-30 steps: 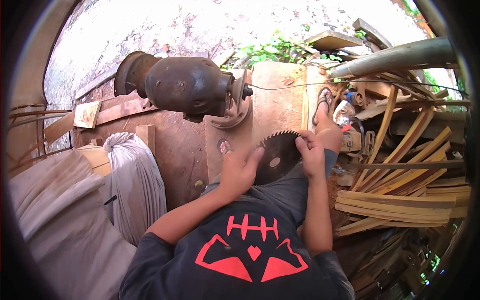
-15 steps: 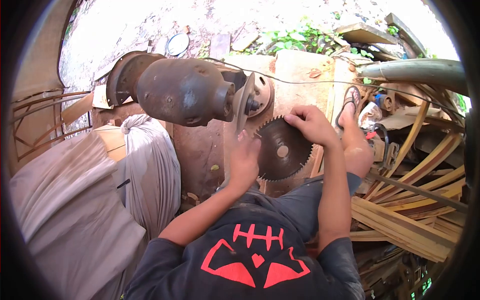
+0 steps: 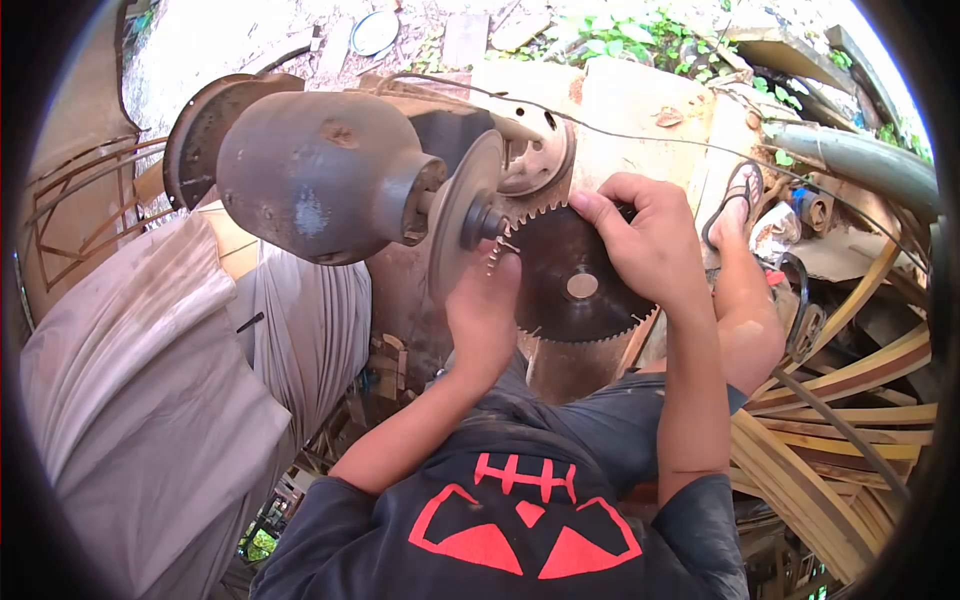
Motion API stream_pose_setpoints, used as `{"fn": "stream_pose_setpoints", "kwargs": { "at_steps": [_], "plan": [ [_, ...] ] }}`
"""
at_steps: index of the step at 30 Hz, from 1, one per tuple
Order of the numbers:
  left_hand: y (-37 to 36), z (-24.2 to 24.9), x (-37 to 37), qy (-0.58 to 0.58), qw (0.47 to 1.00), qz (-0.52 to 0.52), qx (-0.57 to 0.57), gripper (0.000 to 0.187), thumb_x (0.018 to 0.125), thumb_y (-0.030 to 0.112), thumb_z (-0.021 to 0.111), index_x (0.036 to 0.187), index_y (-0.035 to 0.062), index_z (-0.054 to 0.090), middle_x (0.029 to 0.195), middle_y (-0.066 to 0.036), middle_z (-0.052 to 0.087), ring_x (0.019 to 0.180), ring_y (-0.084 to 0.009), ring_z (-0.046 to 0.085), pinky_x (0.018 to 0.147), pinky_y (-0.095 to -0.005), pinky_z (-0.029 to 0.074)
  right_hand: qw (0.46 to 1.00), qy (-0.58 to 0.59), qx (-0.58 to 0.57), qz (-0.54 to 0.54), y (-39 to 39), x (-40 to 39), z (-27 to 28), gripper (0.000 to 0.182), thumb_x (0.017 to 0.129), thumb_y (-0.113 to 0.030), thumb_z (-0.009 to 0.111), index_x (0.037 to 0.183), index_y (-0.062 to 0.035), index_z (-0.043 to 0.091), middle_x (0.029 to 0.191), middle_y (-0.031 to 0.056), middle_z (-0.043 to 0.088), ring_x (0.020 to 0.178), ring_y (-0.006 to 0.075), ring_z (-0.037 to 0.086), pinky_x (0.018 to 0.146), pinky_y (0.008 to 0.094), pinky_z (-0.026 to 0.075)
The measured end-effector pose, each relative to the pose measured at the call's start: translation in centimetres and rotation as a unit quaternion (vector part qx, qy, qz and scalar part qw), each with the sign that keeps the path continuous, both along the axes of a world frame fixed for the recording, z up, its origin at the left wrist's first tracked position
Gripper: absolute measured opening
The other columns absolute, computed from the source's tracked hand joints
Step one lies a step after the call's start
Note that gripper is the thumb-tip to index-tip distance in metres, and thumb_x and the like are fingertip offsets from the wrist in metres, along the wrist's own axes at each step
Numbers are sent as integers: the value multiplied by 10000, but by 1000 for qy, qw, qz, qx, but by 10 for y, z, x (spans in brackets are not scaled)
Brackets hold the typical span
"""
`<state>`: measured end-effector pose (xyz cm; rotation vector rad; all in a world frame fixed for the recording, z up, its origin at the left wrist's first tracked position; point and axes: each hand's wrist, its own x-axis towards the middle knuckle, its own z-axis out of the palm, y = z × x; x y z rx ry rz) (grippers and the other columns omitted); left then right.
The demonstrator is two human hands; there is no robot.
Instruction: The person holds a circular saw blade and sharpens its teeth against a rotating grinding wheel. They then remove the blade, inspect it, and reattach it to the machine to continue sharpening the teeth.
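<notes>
A dark circular saw blade with a round centre hole lies between my two hands. My left hand is closed on its left edge, with the thumb on the face close to the teeth. At the upper right rim my right hand pinches the blade, thumb on top and fingers curled beneath. The blade's upper left teeth are right by the grinding wheel, a thin disc on the shaft of a brown electric motor. Part of the left rim is hidden behind my left fingers.
A grey cloth drapes over something on the left. Bent wooden strips pile up on the right, below a grey pipe. A black cable runs behind the blade. My sandalled foot rests at the right.
The view has shifted and come nearer the motor. Both hands have brought the blade up closer to the grinding wheel, and my left thumb now sits higher beside the teeth.
</notes>
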<state>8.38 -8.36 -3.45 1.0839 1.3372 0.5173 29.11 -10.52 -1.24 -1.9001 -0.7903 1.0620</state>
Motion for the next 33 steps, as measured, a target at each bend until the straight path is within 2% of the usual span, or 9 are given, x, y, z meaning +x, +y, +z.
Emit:
{"fn": "stream_pose_setpoints", "kwargs": {
  "at_steps": [2, 4, 7, 9, 12, 21, 27, 30, 33],
  "plan": [
    [4, 13, 9, 59, 998, -8, 1, 508, 1002, 232, 663, 1369, -51, 454, 1058, -95, 695, 981, -140, 643, 871, -270, 501, 1000, -17, 3, -19, -1, -1, 3, 307, 870, -279, 721, 794, 18, 711, 624, 174, 623, 548, 281, 596, 579, 385, 462],
    [9, 24, 11, 71, 997, -13, -14, 554, 983, 219, 690, 1387, -60, 434, 1060, -107, 697, 977, -153, 651, 880, -282, 507, 999, -32, 18, -27, -2, -2, 2, 304, 870, -272, 724, 780, 18, 704, 614, 173, 615, 540, 284, 591, 571, 387, 456],
    [16, 29, 9, 17, 999, -3, -28, 515, 943, 121, 704, 1369, -51, 473, 1122, -112, 682, 1028, -166, 645, 914, -299, 512, 998, -44, 19, -33, -1, -3, 6, 301, 871, -265, 728, 767, 16, 700, 600, 174, 603, 527, 293, 583, 560, 393, 449],
    [18, 22, 8, -23, 999, 23, 2, 472, 899, -41, 684, 1343, -19, 528, 1216, -98, 645, 1122, -158, 612, 940, -298, 507, 998, -47, 23, -37, 0, -4, 6, 299, 872, -263, 729, 762, 13, 700, 590, 174, 595, 516, 298, 574, 553, 396, 444],
    [21, 7, -1, -56, 998, 32, -14, 532, 885, -72, 676, 1378, -24, 482, 1298, -117, 613, 1189, -186, 596, 1000, -321, 493, 997, -55, 40, -42, 0, -7, 0, 296, 876, -262, 729, 761, 9, 700, 574, 173, 583, 500, 296, 557, 545, 399, 436],
    [29, 21, -4, -28, 999, 6, 14, 446, 903, 21, 723, 1318, -39, 570, 1230, -84, 651, 1131, -151, 600, 986, -306, 460, 995, -57, 65, -56, -3, -18, 0, 288, 885, -251, 733, 751, 1, 691, 548, 163, 562, 467, 279, 531, 514, 390, 418],
    [28, 20, -7, -8, 1000, 22, 4, 478, 885, 61, 769, 1312, -30, 575, 1211, -68, 650, 1080, -140, 597, 967, -302, 457, 991, -44, 94, -85, -2, -23, 2, 284, 883, -243, 738, 731, -11, 677, 517, 146, 547, 419, 259, 519, 469, 382, 397],
    [30, 23, 1, -49, 996, 23, 65, 545, 910, 25, 731, 1397, 1, 487, 1178, -73, 660, 1017, -118, 613, 874, -284, 487, 988, -80, 109, -75, -1, -22, -5, 285, 882, -247, 740, 726, -17, 677, 504, 138, 545, 405, 254, 522, 458, 379, 393],
    [34, 13, -11, -27, 997, -2, 75, 525, 909, 21, 731, 1380, 7, 498, 1123, -37, 655, 955, -93, 587, 844, -276, 471, 987, -86, 109, -76, 1, -21, -6, 288, 881, -252, 742, 722, -19, 682, 498, 135, 543, 405, 261, 522, 459, 380, 396]
  ]
}}
